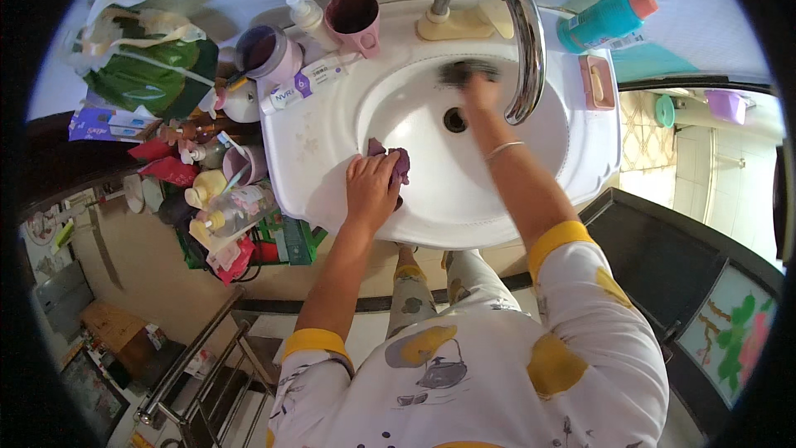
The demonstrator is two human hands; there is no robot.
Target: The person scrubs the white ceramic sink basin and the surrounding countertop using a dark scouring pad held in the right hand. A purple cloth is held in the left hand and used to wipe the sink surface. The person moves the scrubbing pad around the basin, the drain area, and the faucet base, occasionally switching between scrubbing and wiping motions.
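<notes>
A white washbasin (319, 162) lies in front of me. My left hand (371, 187) rests at the bowl's left rim, its fingers closed on a crumpled purple cloth (401, 166). Inside the bowl, my right hand (479, 93) reaches to the back wall below the faucet. Pressed under it is a dark scrubbing pad (453, 74), smeared by motion, so its exact kind is unclear. The black drain (454, 120) lies just below that hand. A curved chrome faucet (531, 41) arches over the bowl, close to my right forearm.
Along the basin's back left stand a pink cup (356, 23), a white pump bottle (308, 17) and a toothpaste box (311, 81). A teal bottle (604, 23) and a pink soap dish (597, 83) sit at the right. Several bottles crowd the left side. A dark-framed panel (663, 257) stands right.
</notes>
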